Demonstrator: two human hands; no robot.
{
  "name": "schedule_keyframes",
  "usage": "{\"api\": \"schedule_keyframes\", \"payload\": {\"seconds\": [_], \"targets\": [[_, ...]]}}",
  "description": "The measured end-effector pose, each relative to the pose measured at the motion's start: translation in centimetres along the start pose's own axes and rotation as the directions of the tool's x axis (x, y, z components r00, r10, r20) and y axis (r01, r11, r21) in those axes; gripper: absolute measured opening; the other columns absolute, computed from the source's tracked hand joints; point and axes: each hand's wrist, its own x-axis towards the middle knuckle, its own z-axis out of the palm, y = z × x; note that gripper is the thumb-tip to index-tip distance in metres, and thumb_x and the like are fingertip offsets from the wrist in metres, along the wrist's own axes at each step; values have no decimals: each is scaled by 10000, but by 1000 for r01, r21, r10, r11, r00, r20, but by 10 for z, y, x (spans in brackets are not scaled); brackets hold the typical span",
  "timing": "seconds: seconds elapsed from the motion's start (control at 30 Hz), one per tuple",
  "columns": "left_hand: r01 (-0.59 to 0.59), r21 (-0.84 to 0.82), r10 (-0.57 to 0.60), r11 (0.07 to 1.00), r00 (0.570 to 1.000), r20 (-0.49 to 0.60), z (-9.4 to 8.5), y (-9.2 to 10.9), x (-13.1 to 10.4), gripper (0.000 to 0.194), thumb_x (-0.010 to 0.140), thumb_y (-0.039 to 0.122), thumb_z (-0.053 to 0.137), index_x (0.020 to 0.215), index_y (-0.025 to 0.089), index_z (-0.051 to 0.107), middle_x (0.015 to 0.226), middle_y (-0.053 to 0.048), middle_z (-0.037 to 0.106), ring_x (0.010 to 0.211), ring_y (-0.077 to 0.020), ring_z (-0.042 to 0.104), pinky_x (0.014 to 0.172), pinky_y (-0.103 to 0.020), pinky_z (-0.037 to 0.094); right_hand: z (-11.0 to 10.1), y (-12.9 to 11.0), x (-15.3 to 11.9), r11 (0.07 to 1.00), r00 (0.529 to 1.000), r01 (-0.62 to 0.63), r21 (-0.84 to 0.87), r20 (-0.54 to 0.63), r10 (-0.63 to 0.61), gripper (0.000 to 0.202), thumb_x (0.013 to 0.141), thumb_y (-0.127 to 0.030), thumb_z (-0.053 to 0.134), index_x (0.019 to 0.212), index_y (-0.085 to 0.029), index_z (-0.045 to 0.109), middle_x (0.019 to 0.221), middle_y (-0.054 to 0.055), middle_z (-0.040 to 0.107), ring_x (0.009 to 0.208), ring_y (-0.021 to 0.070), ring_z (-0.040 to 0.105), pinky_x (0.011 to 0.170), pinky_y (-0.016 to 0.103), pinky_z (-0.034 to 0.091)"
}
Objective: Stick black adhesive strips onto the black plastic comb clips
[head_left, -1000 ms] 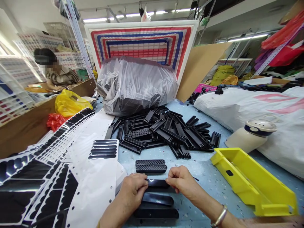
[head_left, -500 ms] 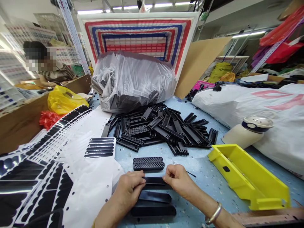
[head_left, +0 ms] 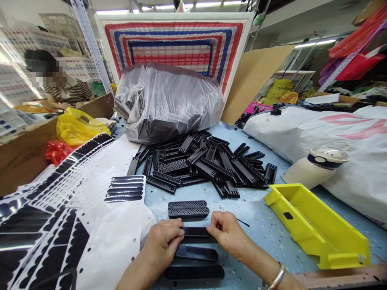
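Across the blue speckled surface point(head_left: 248, 213), biggest first: white sack point(head_left: 314, 125) on the right, contents hidden; basket point(head_left: 175, 24) with red-blue striped lining, standing on its side at the back. Clear plastic bag point(head_left: 172, 100) in front of it, bulging with dark items, exact kind unclear. Yellow bin point(head_left: 314, 225) near the right, open top, ridged inner floor visible. Loose pile of black plastic pieces point(head_left: 208, 165) mid-surface.

Black strip point(head_left: 195, 232) is front and center, between two patterned pieces point(head_left: 187, 210) and two smooth pieces point(head_left: 195, 270). Long, narrow, flat, smooth, lying crosswise. Left hand point(head_left: 165, 243) has thumb and fingers bunched at its left end; right hand point(head_left: 226, 231) pinches its right end.

Versus first frame: glint on strip faded, view slightly shifted, both hands in nearly the same pose.
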Motion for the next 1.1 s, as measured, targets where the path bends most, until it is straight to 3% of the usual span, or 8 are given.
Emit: {"api": "schedule_keyframes", "payload": {"seconds": [0.67,0.97,1.1], "targets": [[7,-5,-7,1000,1000,8,-1,3,2,228,819,76,600,846,235,762,953,-37,801,1000,-225,738,904,-324,585,-1,11,2,991,993,-79,110,97,69,218,661,-251,602,535,-243,423,425,-88,405,390,108,444,414,226,322],[-8,-4,8,1000,1000,-20,0,4,2,219,816,74,589,817,214,757,903,-52,803,941,-212,753,870,-301,593,0,1,-5,999,998,39,-16,-40,-40,238,628,-215,593,480,-239,407,491,-49,414,536,133,386,536,273,292],[-12,-8,12,1000,1000,-25,0,6,3,219,812,71,593,808,218,754,888,-43,803,920,-206,756,850,-289,595,-8,0,-6,999,999,44,-11,-8,-44,203,670,-281,556,510,-240,439,479,-50,427,506,138,435,519,275,322]]}}
